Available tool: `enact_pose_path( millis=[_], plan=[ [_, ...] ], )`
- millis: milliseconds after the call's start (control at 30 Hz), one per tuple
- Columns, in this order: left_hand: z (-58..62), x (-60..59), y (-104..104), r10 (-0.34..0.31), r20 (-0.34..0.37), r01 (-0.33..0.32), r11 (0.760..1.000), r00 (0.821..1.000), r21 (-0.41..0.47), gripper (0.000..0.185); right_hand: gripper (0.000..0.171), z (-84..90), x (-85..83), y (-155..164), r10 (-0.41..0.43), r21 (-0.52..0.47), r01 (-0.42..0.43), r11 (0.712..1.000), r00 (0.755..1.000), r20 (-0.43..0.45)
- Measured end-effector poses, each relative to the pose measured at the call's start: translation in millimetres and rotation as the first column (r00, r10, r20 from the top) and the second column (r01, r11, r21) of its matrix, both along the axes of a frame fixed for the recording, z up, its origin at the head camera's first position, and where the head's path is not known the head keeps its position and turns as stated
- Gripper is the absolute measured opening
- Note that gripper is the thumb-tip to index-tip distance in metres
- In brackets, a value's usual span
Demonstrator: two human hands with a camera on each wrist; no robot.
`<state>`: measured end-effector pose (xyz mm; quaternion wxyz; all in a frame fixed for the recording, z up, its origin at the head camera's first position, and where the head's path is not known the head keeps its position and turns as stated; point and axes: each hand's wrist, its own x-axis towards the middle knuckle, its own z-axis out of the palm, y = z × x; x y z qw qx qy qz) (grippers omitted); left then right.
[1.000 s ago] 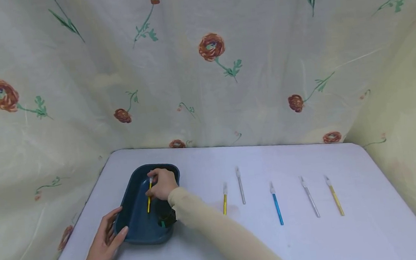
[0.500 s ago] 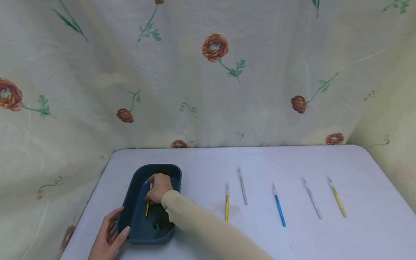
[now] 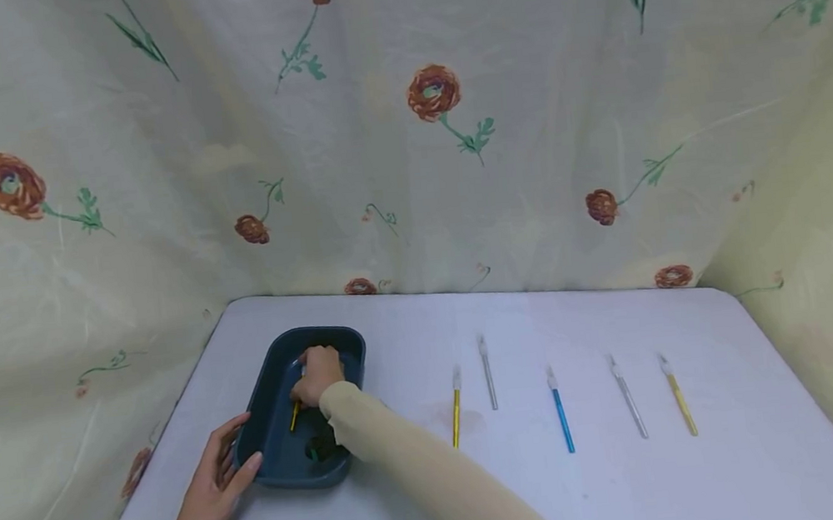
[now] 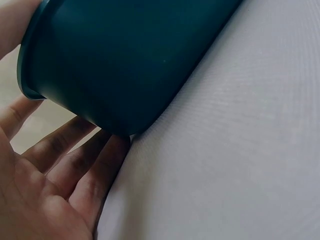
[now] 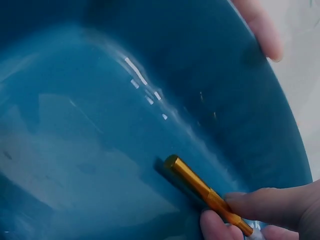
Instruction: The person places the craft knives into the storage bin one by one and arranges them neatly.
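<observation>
Head view: right hand [image 3: 316, 373] is down inside the dark teal oblong plastic tray [image 3: 272, 388] at the left of the white table [image 3: 634, 490], fingers curled round a slim gold metal craft knife [image 3: 294, 416] whose free end pokes out toward the near side. Left hand [image 3: 215, 484] lies flat against the tray's near-left outer wall, fingers straight, gripping nothing. Five more slim knives lie in a row on the table right of the tray: gold [image 3: 456, 415], silver [image 3: 490, 380], blue [image 3: 561, 417], silver [image 3: 630, 405], gold [image 3: 682, 403]. Floral cloth backdrop [image 3: 404, 127] hangs behind. Left wrist view: left hand [image 4: 55, 190] is open, straight fingertips touching the tray [image 4: 130, 60] wall at table level. Right wrist view: right hand [image 5: 265, 215] pinches the gold knife [image 5: 200, 189] between thumb and fingers; knife's butt end sits at the tray [image 5: 100, 125] floor, just beside the curved wall.
</observation>
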<state>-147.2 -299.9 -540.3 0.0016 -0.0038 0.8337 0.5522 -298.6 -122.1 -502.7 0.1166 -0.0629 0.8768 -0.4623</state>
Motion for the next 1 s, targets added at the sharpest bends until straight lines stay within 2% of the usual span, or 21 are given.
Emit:
enact_pose_path(
  millis=[800, 1000],
  plan=[
    [-2.3, -1.3, -0.1, 0.032, 0.038, -0.031, 0.999, 0.999, -0.021, 0.074, 0.056, -0.7, -3.5, -0.9, 0.056, 0.103, -0.049, 0.993, 0.996, -0.068],
    [-2.3, -1.9, 0.1, 0.041, 0.043, -0.040, 0.999, 0.998, -0.020, 0.075, 0.061, -12.4, -17.5, -4.5, 0.054, 0.041, -0.053, 0.998, 0.998, -0.026]
  ],
)
